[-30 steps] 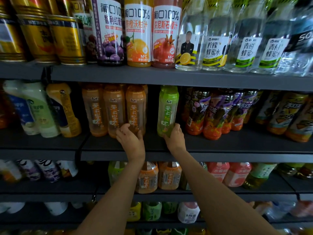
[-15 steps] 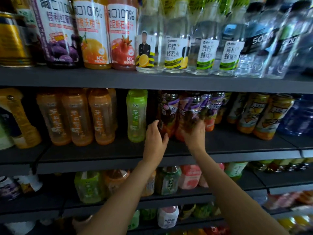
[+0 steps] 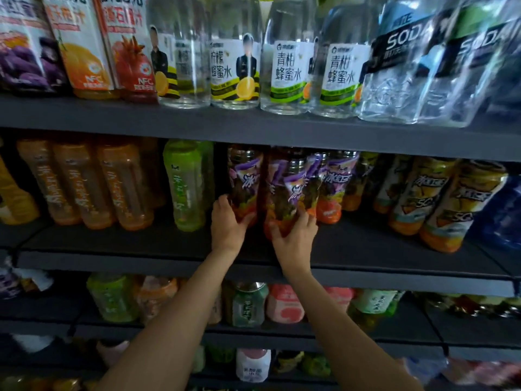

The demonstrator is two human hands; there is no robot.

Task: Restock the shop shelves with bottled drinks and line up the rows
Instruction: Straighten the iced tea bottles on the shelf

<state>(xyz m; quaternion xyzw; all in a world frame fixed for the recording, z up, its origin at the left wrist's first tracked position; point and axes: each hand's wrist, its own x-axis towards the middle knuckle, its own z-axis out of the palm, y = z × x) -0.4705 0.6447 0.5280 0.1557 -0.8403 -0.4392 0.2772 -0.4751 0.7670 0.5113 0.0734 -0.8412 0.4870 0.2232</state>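
While your left hand (image 3: 227,227) and right hand (image 3: 294,235) each grip a purple-labelled bottle (image 3: 287,193), square that pair up with the shelf (image 3: 141,256) edge next.

Left hand (image 3: 227,227), right hand (image 3: 294,238) raised, fingers curled, gripping.

Tea bottles (image 3: 270,190) on middle shelf (image 3: 141,258), right of green bottle (image 3: 186,187).
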